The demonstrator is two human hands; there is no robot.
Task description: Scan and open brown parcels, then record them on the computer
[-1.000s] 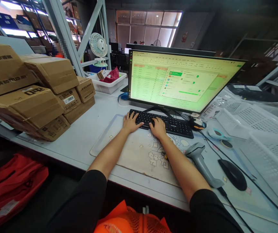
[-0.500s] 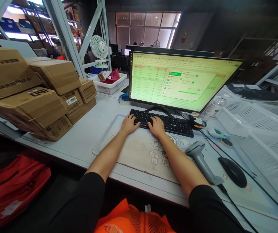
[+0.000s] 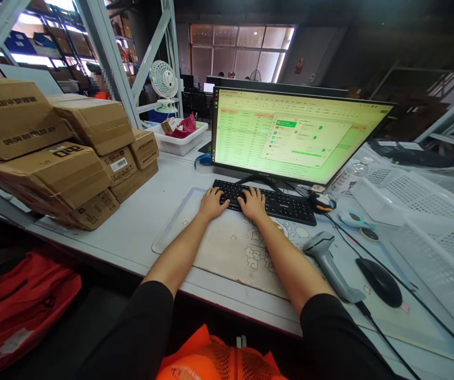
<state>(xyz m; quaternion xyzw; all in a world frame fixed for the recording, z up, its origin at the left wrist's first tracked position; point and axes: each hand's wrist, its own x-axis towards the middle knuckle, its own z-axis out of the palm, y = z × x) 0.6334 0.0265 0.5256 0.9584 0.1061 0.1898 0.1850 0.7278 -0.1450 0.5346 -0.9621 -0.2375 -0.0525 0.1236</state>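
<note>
Bench: A long white workbench (image 3: 140, 232) ran across the view, with cardboard cartons (image 3: 53, 142) stacked at its left end, set well away from the working spot, it seemed.

Monitor: A widescreen monitor (image 3: 290, 137) stood straight ahead, showing a pale green spreadsheet with a panel open over it; the text was too small to read.

Right side: White mesh baskets (image 3: 417, 195) were piled at the far right. A corded barcode scanner (image 3: 325, 264) lay just beside the right forearm, with a black mouse (image 3: 379, 282) beyond it, both apparently placed for an easy reach by the right hand.

Desk mat: A worn, printed desk mat (image 3: 227, 258) lay under both forearms, probably as a rest.

Keyboard: A black keyboard (image 3: 282, 207) sat squarely below the monitor, its left half under the hands.

Left hand: The left hand (image 3: 212, 205) lay open on the keys, fingers apart, holding nothing.

Right hand: The right hand (image 3: 253, 205) lay open just beside the left, fingers spread over the keys, also clamped on nothing.
</note>
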